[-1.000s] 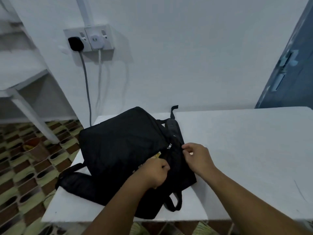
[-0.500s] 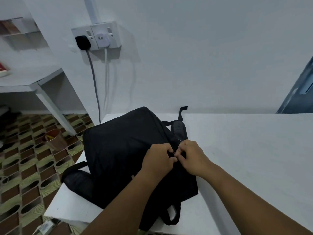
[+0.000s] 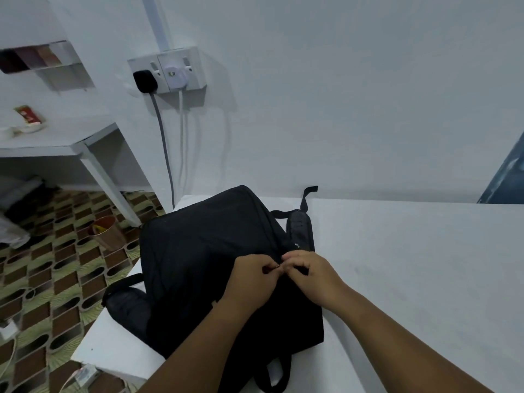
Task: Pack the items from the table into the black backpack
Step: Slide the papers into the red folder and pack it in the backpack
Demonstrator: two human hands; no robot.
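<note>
The black backpack (image 3: 204, 251) lies flat on the left part of the white table (image 3: 411, 265), with its straps hanging over the near and left edges. Both hands meet on its right side. My left hand (image 3: 252, 279) pinches a small zipper pull between thumb and fingers. Close beside it, my right hand (image 3: 309, 272) has its fingers curled on the backpack fabric at the zipper line. No opening or contents show along the zipper.
A wall socket (image 3: 167, 70) with a black plug and a white plug hangs above the table's far left corner, cables running down. Left of the table a white shelf (image 3: 56, 140), a brown cup (image 3: 105, 232) on the patterned floor, and a blue door (image 3: 507, 171) at right.
A second ago the backpack gaped beside my left hand with something yellow showing. My left hand has moved up to meet the right hand, and the gap no longer shows.
</note>
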